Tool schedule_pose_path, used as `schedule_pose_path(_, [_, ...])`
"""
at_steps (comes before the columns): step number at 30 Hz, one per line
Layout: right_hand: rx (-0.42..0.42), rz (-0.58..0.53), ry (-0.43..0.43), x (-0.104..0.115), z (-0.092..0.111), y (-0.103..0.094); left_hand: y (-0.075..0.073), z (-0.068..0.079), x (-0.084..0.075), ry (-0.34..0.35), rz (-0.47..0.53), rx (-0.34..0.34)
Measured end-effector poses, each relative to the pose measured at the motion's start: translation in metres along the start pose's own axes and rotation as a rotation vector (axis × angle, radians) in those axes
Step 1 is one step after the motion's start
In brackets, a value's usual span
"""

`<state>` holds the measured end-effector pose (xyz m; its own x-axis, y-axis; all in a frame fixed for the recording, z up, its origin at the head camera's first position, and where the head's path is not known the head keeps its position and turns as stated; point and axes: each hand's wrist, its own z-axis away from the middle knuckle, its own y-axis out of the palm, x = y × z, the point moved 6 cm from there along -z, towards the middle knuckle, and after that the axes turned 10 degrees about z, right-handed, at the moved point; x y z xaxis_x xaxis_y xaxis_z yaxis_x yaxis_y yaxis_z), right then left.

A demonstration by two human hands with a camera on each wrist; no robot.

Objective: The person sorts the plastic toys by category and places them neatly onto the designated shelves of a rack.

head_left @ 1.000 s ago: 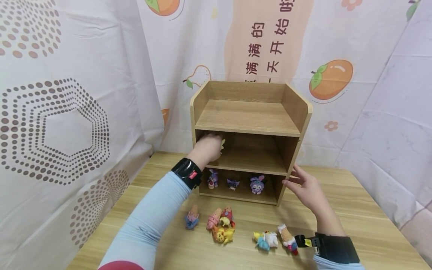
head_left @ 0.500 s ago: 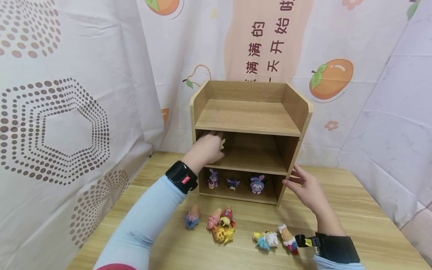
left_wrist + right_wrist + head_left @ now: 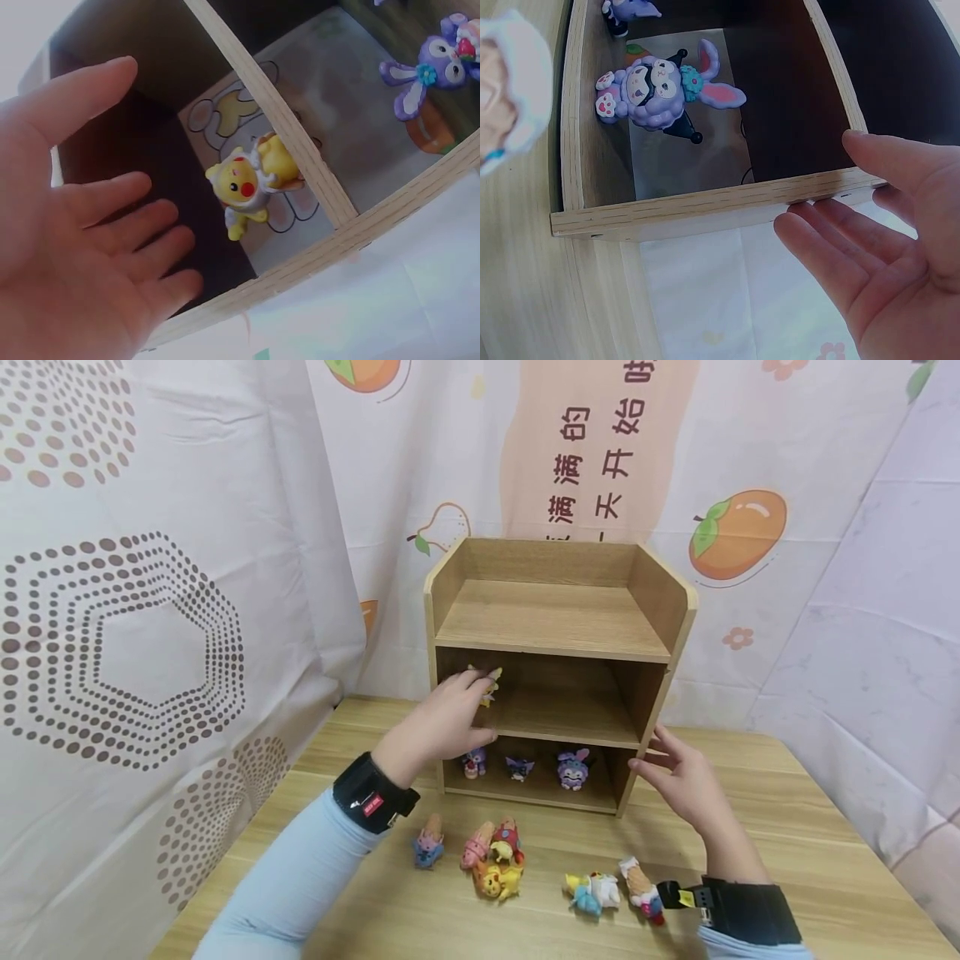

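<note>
My left hand (image 3: 446,714), fingers spread and holding nothing, is in front of the wooden shelf's middle compartment at its left side. Just beyond its fingertips a yellow figurine with red cheeks and a white hood (image 3: 244,180) stands in that compartment, partly covered by the hand in the head view. With thumb at the front edge and fingers along the outer face, my right hand (image 3: 686,781) holds the right side panel of the shelf (image 3: 727,195). In the bottom compartment are purple figurines: a rabbit (image 3: 442,67), a small dark-faced one (image 3: 519,767) and a bunny-eared one (image 3: 656,90).
On the table (image 3: 757,768) before the shelf lie a pink-and-blue figurine (image 3: 428,843), a pink one (image 3: 477,846), a red one (image 3: 507,841) and a yellow one (image 3: 498,882). Farther right are a white-and-blue figurine (image 3: 592,893) and a cone-shaped one (image 3: 640,888), near the right wrist.
My left hand has let go of the yellow figurine and drawn back out of the middle compartment, down and left, its fingers opening. The right hand stays at the side panel.
</note>
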<state>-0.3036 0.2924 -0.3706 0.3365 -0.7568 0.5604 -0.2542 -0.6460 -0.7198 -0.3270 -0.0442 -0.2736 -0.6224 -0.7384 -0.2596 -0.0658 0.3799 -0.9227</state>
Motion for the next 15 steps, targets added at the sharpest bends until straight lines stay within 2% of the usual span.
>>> schedule_pose_path(4, [0.003, 0.002, 0.009, 0.0, 0.0, 0.0, -0.003, 0.014, -0.005, 0.076, 0.043, -0.019])
schedule_pose_path(9, [0.012, 0.004, 0.018, -0.001, 0.0, 0.0, -0.006, 0.03, -0.008, 0.179, 0.072, -0.077])
schedule_pose_path(15, [0.007, 0.0, 0.006, 0.001, 0.0, 0.0, -0.003, 0.048, -0.009, 0.295, 0.088, -0.103])
